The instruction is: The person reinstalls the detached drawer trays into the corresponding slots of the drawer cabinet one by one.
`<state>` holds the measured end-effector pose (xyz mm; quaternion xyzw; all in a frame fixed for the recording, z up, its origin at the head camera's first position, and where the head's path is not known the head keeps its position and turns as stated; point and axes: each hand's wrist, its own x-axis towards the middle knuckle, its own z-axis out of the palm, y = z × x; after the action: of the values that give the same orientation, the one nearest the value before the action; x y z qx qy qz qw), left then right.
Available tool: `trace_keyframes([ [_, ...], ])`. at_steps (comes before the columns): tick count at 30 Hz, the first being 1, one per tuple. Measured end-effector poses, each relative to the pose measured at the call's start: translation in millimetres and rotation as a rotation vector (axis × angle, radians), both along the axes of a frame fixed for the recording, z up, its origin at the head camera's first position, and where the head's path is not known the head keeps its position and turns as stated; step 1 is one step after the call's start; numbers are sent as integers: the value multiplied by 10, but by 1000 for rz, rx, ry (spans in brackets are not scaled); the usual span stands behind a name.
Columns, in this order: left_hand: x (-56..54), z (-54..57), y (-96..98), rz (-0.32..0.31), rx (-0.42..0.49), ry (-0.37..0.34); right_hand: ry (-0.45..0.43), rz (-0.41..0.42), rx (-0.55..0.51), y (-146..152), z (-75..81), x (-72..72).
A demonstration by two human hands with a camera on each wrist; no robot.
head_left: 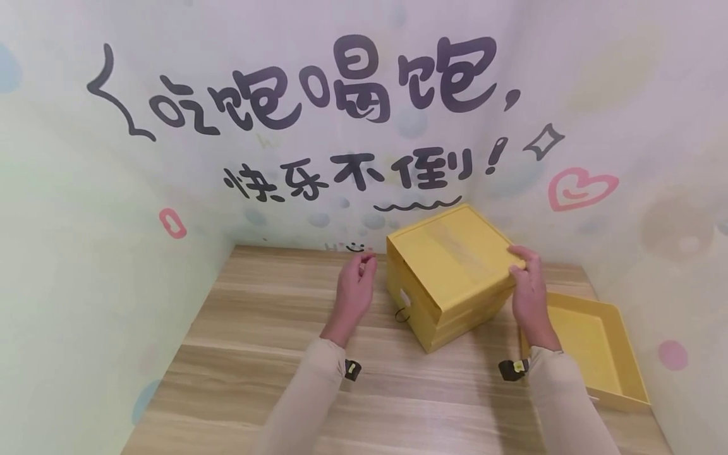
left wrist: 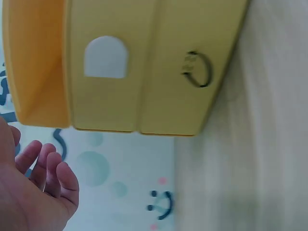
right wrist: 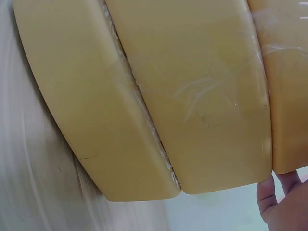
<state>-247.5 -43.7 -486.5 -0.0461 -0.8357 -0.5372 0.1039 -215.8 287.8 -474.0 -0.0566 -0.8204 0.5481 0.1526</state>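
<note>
Sleeves nearest; yellow tray (head_left: 591,354) lies beside the drawer box (head_left: 449,272).

one yellow drawer box (head_left: 449,272), one loose yellow drawer tray (head_left: 591,344), two hands.

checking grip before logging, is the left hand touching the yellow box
Apart. The head view shows bare wood between the left hand and the yellow box.

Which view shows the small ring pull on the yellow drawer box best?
The left wrist view: the ring pull hangs large on the box front. The head view shows it tiny at the box's lower corner. The right wrist view shows only plain sides.
</note>
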Motion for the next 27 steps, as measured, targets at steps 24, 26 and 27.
trace_keyframes([
  [24,-543,401,-240,-166,-14,-38,-50,247,-10,-116,74,-174],
  [26,-572,398,-239,-186,1,-64,-60,261,-16,-122,84,-187],
  [27,-585,397,-240,-195,7,-73,-63,267,-18,-122,86,-196],
])
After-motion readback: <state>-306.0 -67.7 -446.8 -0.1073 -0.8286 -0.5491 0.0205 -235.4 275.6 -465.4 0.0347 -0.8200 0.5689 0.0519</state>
